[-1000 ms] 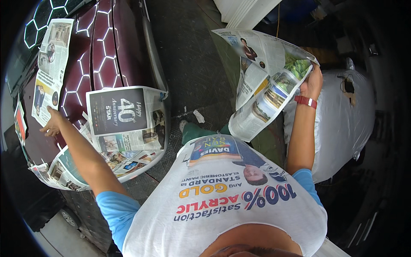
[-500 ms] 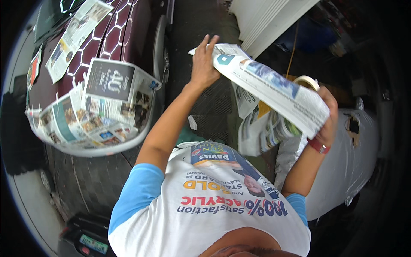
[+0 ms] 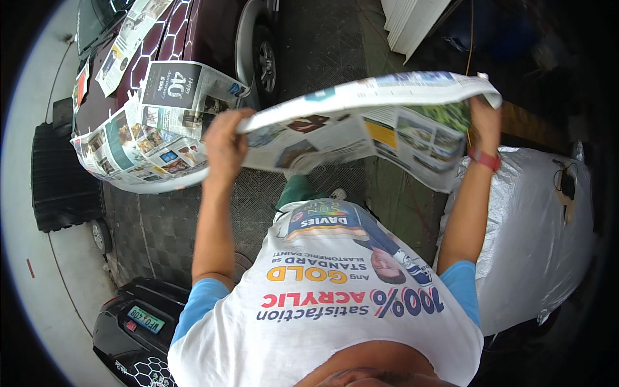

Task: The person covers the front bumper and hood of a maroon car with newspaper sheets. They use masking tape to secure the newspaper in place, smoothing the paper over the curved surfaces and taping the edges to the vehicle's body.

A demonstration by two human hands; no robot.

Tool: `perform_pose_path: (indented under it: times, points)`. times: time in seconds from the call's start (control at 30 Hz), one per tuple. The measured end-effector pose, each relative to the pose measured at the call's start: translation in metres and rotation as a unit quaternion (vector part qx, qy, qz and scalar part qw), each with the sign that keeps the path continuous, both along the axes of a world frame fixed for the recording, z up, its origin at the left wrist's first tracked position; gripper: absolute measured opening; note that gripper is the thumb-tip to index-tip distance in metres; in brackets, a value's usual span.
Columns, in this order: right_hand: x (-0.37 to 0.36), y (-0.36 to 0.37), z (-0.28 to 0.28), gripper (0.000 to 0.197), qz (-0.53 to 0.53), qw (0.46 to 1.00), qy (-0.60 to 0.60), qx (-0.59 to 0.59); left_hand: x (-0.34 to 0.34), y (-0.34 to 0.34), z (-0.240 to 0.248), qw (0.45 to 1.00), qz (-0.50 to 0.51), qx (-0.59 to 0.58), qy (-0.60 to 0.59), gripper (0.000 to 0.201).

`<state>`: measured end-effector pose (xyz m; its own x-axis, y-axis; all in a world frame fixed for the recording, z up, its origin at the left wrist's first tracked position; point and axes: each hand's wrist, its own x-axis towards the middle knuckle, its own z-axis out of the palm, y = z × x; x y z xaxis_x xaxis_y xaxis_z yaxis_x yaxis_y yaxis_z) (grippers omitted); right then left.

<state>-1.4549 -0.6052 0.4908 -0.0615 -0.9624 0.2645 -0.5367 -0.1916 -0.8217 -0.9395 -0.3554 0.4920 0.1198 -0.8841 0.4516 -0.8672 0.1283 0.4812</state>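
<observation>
A sheet of newspaper (image 3: 351, 131) is stretched wide between my two hands, its upper edge folded over into a long pale band. My left hand (image 3: 224, 145) is closed on the sheet's left end. The right end is gripped by my right hand (image 3: 485, 126), with a red band on that wrist; the sheet partly hides its fingers. To the left stands a maroon car (image 3: 213, 39) with a white hexagon pattern. More newspaper (image 3: 169, 87) covers its front end, close beyond my left hand.
A black car (image 3: 138, 329) stands at the lower left. On the right is a bulky shape under silvery sheeting (image 3: 516, 226), with a dark object (image 3: 567, 184) on it. A white ridged panel (image 3: 412, 26) stands at the far side. Dark patterned tiles (image 3: 142, 226) cover the floor.
My left hand has moved left and nearer, and the newspaper has been spread out from a narrower, slanted fold. The tape roll seen beside my right hand earlier is now out of sight.
</observation>
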Motion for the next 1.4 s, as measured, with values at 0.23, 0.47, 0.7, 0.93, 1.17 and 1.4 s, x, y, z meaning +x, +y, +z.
perform_pose_path:
  times: [0.23, 0.47, 0.7, 0.93, 1.17, 1.4]
  points:
    - [0.084, -0.019, -0.082, 0.066, -0.085, 0.962, 0.188, -0.181, 0.005, -0.058, 0.138, 0.968, 0.012, 0.103, -0.229, 0.017]
    - [0.205, 0.132, -0.036, 0.079, 0.311, 0.912, -0.252, 0.088, -0.036, -0.074, 0.137, 0.920, -0.045, 0.247, -0.301, 0.022]
    - [0.227, 0.166, -0.011, 0.088, 0.420, 0.856, -0.257, 0.158, -0.061, -0.089, 0.122, 0.931, -0.164, 0.159, -0.284, 0.025]
    - [0.229, 0.157, 0.008, 0.089, 0.412, 0.860, -0.264, 0.141, -0.080, -0.100, 0.123, 0.948, -0.268, 0.147, -0.091, 0.023]
    - [0.221, 0.154, -0.008, 0.037, 0.336, 0.917, -0.201, 0.078, -0.087, -0.099, 0.103, 0.952, -0.247, 0.177, -0.035, 0.020]
    - [0.194, 0.124, -0.025, 0.015, 0.222, 0.961, -0.113, 0.116, -0.076, -0.094, 0.090, 0.956, -0.114, 0.233, -0.139, 0.037]
